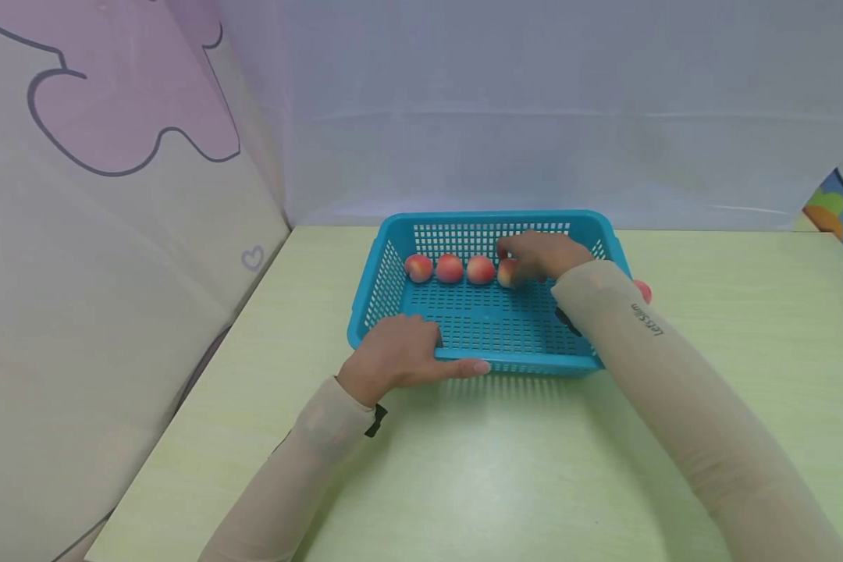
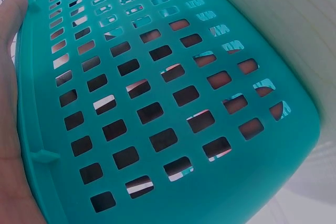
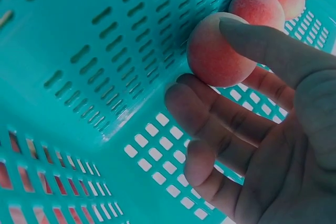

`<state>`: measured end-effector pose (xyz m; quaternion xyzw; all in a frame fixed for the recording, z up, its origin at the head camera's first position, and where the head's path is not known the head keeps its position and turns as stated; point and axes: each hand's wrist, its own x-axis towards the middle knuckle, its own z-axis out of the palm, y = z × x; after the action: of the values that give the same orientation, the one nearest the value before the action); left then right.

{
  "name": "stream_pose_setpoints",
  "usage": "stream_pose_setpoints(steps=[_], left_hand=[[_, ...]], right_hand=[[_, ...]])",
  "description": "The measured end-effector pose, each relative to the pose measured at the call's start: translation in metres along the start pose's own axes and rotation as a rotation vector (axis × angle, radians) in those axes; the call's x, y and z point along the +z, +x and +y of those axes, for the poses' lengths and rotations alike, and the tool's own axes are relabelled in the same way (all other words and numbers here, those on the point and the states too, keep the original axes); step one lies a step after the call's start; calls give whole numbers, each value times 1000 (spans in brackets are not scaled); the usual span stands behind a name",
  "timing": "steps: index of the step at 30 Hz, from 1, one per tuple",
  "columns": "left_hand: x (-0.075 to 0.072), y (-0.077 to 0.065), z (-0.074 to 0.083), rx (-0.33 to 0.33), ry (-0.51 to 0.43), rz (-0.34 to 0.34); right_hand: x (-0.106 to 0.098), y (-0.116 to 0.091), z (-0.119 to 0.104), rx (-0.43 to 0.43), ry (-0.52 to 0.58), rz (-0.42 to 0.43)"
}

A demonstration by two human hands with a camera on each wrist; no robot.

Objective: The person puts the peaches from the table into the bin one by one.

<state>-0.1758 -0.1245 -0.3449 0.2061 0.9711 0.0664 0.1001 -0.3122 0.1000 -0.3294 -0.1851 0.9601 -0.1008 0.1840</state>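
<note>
A blue plastic basket with slotted walls stands on the table. Inside it, several red-yellow peaches form a row along the far wall. My left hand grips the basket's near rim at the left, fingers over the inside and thumb along the outside; in the left wrist view only part of that hand shows beside the basket wall. Reaching into the basket, my right hand holds the row's rightmost peach between thumb and fingers, against the basket's inside. Its other fingers lie loosely bent below.
Outside the basket's right wall, a peach shows partly behind the right sleeve. Reddish shapes appear through the slots there. The pale table meets a white sheet behind and a printed sheet at left.
</note>
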Motion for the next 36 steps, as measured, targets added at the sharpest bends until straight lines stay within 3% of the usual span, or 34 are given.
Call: stream_pose_setpoints(steps=[36], left_hand=[[0, 0, 0, 1, 1, 7]], right_hand=[[0, 4, 2, -26, -54, 21]])
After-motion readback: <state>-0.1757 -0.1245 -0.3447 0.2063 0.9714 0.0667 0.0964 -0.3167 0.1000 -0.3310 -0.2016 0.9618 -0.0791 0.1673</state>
